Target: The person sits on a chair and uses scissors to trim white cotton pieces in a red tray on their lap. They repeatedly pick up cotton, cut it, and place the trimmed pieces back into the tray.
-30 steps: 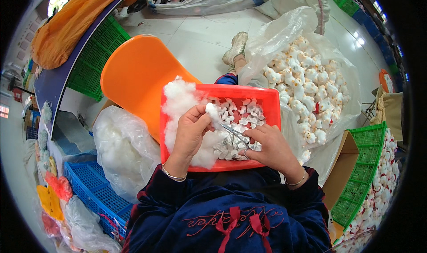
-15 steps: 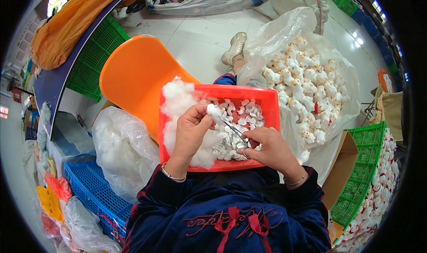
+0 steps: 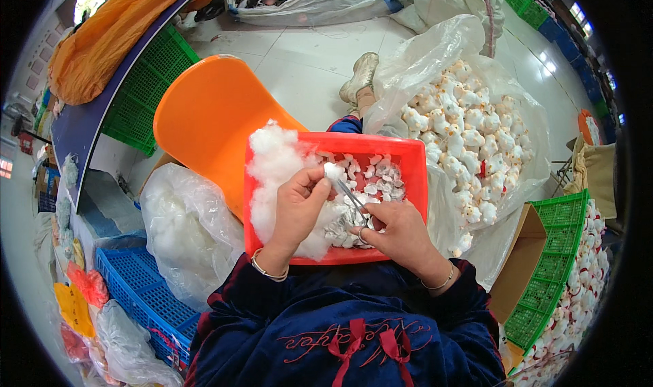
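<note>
Between the thumb and fingers of my left hand [image 3: 296, 207] is a small white fluffy piece [image 3: 334, 172]; whether it is fabric or only stuffing I cannot tell. My right hand [image 3: 403, 232] grips scissor-handled metal forceps [image 3: 351, 196], a finger at the ring, with the tips at the white piece. Both hands are over a red plastic tub [image 3: 419, 183] on my lap. White fibre stuffing [image 3: 274, 154] fills its left side and overhangs the rim. Several small white and greyish pieces [image 3: 386, 175] lie loose in the middle and right.
An orange chair [image 3: 211, 108] stands left of the tub, with a clear bag of stuffing [image 3: 183, 224] and a blue crate [image 3: 143, 295] nearby. To the right, a big clear bag holds white stuffed toys [image 3: 469, 135]. Beyond are an open cardboard box [image 3: 520, 261] and a green crate [image 3: 554, 264].
My right hand has come left and slightly nearer to me, so the forceps stand steeper. My left hand has shifted a little right and down, still pinching the white piece.
</note>
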